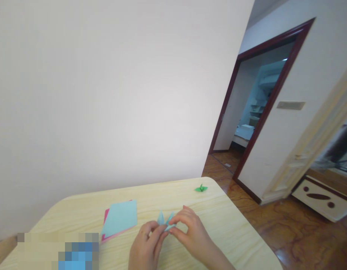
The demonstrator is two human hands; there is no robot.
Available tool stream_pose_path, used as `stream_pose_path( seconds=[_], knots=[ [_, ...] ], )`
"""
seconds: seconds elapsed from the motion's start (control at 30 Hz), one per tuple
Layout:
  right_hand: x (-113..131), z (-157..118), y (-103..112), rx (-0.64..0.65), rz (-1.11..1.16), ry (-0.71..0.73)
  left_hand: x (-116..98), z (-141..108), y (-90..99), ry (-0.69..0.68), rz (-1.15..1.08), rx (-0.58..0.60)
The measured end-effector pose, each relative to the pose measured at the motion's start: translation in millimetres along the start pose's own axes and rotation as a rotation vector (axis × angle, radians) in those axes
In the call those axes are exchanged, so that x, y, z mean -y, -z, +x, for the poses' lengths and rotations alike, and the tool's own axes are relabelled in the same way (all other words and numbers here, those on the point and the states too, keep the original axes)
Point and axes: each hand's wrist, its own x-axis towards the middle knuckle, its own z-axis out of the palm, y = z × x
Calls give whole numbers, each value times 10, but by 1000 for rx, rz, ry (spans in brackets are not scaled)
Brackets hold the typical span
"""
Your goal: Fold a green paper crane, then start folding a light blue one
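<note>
A small folded light-blue paper piece [161, 218] with pointed tips is held between both hands above the table, near its front middle. My left hand [147, 242] pinches its lower left part, thumb and fingers pressed together. From the right, my right hand [187, 228] grips another part between thumb and index finger. The fingers hide much of the piece's lower body. To the left lies a light-blue paper sheet [121, 217], on top of a pink sheet [106, 214] whose edges stick out. A small green folded paper figure [201, 188] stands near the table's far right corner.
The pale wooden table [86, 206] has rounded corners and meets a white wall at the back. A blurred, pixelated patch covers the lower left. Beyond the right edge are a brown floor [263, 217], an open doorway and a white drawer cabinet [321, 198].
</note>
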Motion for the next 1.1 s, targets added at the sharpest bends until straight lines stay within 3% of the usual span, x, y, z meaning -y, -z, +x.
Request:
stream_pose_path(
  seconds=[1.1],
  knots=[
    [-24, -31, -18, -51, 68, -12, 12, -12, -17, -22, -20, 43]
  ],
)
